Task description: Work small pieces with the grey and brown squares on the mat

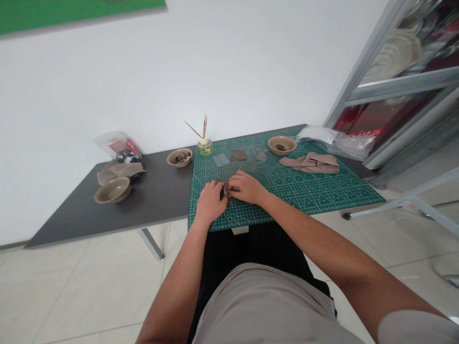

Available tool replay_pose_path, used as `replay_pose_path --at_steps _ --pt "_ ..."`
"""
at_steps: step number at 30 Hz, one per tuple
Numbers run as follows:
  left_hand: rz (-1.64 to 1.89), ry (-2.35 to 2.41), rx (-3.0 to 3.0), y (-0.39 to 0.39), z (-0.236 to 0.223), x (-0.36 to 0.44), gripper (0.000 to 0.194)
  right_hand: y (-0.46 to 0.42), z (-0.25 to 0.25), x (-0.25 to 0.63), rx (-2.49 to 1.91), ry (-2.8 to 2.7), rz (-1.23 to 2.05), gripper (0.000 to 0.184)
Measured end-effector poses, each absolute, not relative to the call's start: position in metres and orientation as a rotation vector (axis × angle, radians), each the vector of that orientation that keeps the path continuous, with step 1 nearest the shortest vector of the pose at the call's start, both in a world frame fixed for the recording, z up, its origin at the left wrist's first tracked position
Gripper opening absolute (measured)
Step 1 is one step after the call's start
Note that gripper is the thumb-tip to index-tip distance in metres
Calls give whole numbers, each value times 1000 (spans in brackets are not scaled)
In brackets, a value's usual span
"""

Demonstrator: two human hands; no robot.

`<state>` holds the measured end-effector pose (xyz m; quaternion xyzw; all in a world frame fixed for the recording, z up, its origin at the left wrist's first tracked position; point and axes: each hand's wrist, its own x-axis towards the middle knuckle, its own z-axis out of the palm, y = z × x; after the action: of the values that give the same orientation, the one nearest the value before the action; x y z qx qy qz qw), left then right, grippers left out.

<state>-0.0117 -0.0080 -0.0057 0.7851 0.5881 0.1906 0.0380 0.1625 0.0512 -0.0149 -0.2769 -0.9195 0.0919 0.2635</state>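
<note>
Over the green cutting mat (294, 191), my left hand (211, 200) and my right hand (247, 188) meet, fingers closed. Between their fingertips is a small grey piece (225, 189), mostly covered; its kind is too small to make out. Just beyond my hands lie a pale square sheet (221, 160), a brown square sheet (238, 155) and a grey square sheet (261, 154), side by side. A bowl (274, 147) with a few dark stone-like pieces stands at the mat's back right. Another bowl (169, 160), left of the mat, contains several dark and light pieces.
A reed diffuser (206, 145) stands at the mat's back left corner. To the right are a crumpled brown cloth (311, 163) and a clear plastic bag (333, 141). At far left, a bowl (114, 191) sits before another cloth (120, 171) and a tipped clear container (114, 143).
</note>
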Motion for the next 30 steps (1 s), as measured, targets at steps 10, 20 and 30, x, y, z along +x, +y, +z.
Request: replay_pose_path --at_steps 10,20,30 --pt "623 1780 2377 -8 -5 -12 40 51 -13 163 -746 -2497 267 13" --pt "619 1781 2393 -8 -6 -12 40 51 -14 164 -778 -2493 226 9" --pt "616 1784 2367 -9 -5 -12 41 50 -15 166 -947 -2400 190 9"
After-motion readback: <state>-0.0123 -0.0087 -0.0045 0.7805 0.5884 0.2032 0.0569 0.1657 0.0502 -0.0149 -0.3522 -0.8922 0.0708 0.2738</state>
